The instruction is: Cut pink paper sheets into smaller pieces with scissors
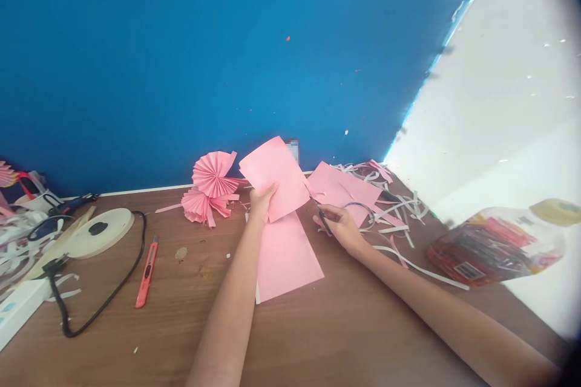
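My left hand (262,203) is closed on the lower left edge of a pink sheet of paper (278,172), thumb on top, and holds it raised and tilted. In my right hand (341,227) is a pair of scissors (322,216) with dark handles, its blades at the right edge of that sheet. Whether the blades are apart is too small to tell. Beneath the raised sheet, a stack of pink paper (288,260) lies on the table. Pink folded paper fans (214,174) stand to the left of my left hand, against the wall.
A red box cutter (147,272) lies left on the wooden table (181,338). Further left are a black cable (124,290), a cream disc (103,233) and a white power strip (20,308). Paper strips (408,208) and a plastic bag (494,242) are at right. A blue wall (204,60) rises behind.
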Tool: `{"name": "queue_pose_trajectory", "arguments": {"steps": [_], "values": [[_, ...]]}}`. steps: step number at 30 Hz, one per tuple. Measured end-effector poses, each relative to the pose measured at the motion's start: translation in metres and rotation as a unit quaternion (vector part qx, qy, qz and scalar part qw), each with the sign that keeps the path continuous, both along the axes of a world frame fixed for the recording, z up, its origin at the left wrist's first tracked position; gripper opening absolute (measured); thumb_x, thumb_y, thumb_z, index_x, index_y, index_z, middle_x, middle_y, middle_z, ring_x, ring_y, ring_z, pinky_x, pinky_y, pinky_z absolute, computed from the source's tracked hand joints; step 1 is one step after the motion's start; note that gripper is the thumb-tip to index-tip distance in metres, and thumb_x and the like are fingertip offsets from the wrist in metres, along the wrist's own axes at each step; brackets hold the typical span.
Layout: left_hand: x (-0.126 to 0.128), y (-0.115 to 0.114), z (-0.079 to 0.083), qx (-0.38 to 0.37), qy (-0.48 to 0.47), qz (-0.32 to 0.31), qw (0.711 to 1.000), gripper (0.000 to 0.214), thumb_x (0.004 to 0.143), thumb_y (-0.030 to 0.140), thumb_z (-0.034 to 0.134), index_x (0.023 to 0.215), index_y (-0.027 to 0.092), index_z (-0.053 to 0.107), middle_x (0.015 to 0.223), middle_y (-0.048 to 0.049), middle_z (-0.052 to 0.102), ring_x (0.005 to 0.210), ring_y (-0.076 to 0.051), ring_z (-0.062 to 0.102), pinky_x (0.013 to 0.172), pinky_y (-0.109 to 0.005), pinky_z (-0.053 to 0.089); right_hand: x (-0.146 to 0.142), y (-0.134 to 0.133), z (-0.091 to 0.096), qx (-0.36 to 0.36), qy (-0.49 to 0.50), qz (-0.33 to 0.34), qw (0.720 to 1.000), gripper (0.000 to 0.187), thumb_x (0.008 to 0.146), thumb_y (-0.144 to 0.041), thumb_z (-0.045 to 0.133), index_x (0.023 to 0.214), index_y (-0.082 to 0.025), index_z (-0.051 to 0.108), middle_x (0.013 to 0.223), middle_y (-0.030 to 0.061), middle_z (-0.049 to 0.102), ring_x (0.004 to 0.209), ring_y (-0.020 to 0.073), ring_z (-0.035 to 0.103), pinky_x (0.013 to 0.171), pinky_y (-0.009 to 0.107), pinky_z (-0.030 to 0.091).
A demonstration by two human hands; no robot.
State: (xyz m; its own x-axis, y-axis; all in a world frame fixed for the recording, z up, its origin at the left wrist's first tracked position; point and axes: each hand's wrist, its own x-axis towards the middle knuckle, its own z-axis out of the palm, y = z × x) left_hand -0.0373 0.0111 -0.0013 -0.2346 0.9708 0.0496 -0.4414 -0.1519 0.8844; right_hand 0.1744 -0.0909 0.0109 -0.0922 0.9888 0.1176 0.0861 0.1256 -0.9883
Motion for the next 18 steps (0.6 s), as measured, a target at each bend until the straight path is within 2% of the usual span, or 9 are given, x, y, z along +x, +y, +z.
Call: {"name": "queue_pose_trajectory", "arguments": {"steps": [7, 18], "values": [[0.000, -0.005, 0.004, -0.004, 0.024, -0.045, 0.999, 0.053, 0.053, 0.029, 0.086, 0.099, 0.011, 0.067, 0.113, -0.0152, 0.066, 0.098, -0.025, 0.066, 0.092, -0.040, 0.051, -0.001, 0.000, 0.001, 0.021, 0.018, 0.028, 0.999, 0.032, 0.077, -0.040, 0.064, 0.098, -0.015, 0.062, 0.062, -0.0035, 0.051, 0.050, 0.0081, 0.045, 0.050, 0.024, 0.040], [0.009, -0.019, 0.015, 0.019, 0.031, -0.103, 0.994, 0.055, 0.053, 0.027, 0.085, 0.103, 0.012, 0.068, 0.112, -0.0147, 0.067, 0.099, -0.026, 0.066, 0.094, -0.041, 0.049, -0.002, 0.001, 0.003, 0.027, 0.033, 0.023, 0.999, 0.039, 0.074, -0.046, 0.066, 0.097, -0.015, 0.060, 0.062, -0.0034, 0.051, 0.050, 0.0088, 0.044, 0.052, 0.025, 0.040]]}}
